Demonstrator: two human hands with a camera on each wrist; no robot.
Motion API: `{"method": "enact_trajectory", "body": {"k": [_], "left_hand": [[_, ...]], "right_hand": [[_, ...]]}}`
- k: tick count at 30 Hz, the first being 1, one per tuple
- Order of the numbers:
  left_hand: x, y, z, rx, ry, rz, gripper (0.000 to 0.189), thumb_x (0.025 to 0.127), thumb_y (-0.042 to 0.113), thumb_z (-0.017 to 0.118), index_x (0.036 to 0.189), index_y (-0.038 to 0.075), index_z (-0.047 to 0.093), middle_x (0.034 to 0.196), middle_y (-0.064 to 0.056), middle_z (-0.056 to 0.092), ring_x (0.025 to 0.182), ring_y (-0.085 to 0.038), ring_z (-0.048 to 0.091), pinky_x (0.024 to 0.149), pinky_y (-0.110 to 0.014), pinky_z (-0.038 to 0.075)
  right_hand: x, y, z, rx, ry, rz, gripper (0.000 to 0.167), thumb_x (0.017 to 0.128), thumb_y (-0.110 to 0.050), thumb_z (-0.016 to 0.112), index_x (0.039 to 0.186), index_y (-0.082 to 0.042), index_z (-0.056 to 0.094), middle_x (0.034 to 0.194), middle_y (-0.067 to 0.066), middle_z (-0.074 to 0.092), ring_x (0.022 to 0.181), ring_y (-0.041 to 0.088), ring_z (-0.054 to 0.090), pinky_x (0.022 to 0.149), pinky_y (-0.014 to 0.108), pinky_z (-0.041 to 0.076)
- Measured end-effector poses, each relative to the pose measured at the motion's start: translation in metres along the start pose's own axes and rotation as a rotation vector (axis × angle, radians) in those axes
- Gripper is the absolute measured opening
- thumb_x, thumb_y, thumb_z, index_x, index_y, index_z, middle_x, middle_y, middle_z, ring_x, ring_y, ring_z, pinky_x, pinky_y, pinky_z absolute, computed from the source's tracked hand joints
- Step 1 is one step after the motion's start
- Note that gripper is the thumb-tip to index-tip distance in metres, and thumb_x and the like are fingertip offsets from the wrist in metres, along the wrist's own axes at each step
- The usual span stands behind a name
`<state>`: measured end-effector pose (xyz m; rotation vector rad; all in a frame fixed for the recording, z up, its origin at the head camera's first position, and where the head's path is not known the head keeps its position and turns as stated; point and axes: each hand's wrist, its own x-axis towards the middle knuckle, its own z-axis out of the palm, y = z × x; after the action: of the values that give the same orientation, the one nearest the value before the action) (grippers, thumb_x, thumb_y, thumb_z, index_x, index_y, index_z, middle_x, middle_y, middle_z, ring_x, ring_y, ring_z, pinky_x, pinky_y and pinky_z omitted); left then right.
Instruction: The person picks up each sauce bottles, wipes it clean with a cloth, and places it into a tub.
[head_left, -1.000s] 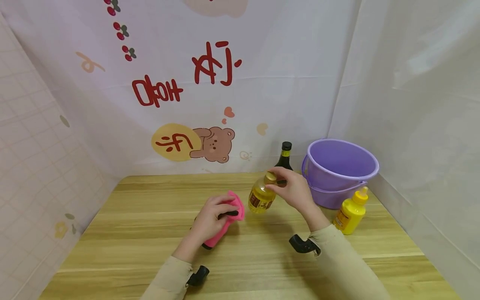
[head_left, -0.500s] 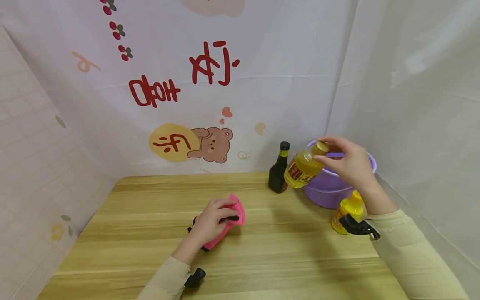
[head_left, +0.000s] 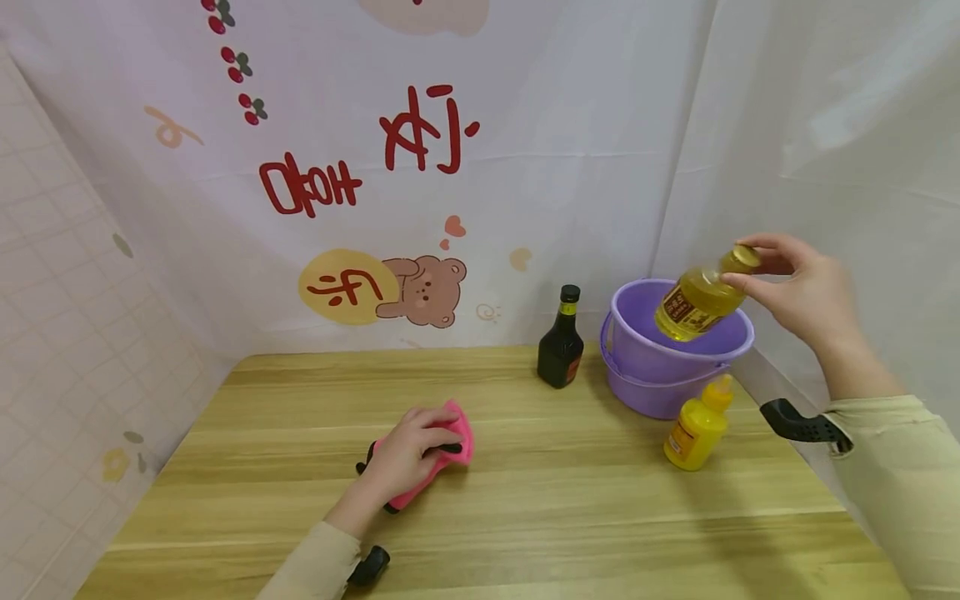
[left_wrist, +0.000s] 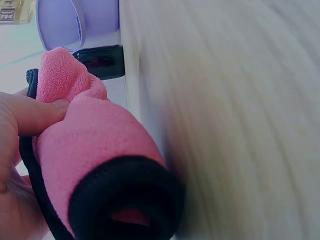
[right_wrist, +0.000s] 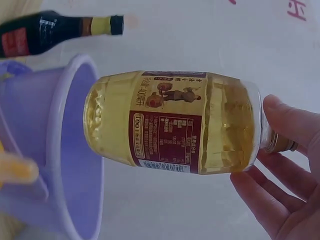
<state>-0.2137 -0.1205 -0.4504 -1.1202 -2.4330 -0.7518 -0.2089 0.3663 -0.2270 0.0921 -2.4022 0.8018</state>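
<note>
Above the purple bucket (head_left: 652,393), pinches a tilted cooking-oil bottle (head_left: 693,308) near its cap with thumb and fingers of the right hand (head_left: 813,292); at the wooden table (head_left: 540,508), grips a black-edged pink cloth (left_wrist: 100,132) in the curled left hand (head_left: 405,454).

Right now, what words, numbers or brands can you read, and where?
"400毫升": clear bottle in the right hand; most other print too small.
Dark bottle, yellow bottle: print too blurred to read.
Wall cloth: large red characters, stylised, sideways; I can't read them surely.
</note>
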Motion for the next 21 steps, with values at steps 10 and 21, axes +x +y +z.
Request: {"method": "enact_trajectory", "body": {"k": [10,21], "left_hand": [[-0.009,-0.005,-0.005,0.007,0.015,-0.002,0.030,0.081,-0.004,0.077,0.101,0.018,0.079,0.126,-0.006,0.065,0.115,-0.029,0.056,0.091,-0.043,0.053],[-0.009,-0.004,-0.004,0.018,-0.002,-0.014,0.031,0.080,-0.004,0.077,0.101,0.019,0.079,0.126,-0.004,0.065,0.114,-0.026,0.056,0.092,-0.042,0.053]], "right_hand": [[0.011,0.032,0.009,-0.091,-0.102,0.065,0.052,0.091,-0.033,0.073,0.130,-0.002,0.058,0.118,0.031,0.062,0.085,-0.001,0.056,0.058,0.003,0.038],[0.011,0.062,0.035,-0.164,-0.232,-0.038,0.045,0.087,-0.023,0.078,0.122,-0.001,0.060,0.108,0.030,0.066,0.095,0.045,0.063,0.073,0.038,0.047]]}}
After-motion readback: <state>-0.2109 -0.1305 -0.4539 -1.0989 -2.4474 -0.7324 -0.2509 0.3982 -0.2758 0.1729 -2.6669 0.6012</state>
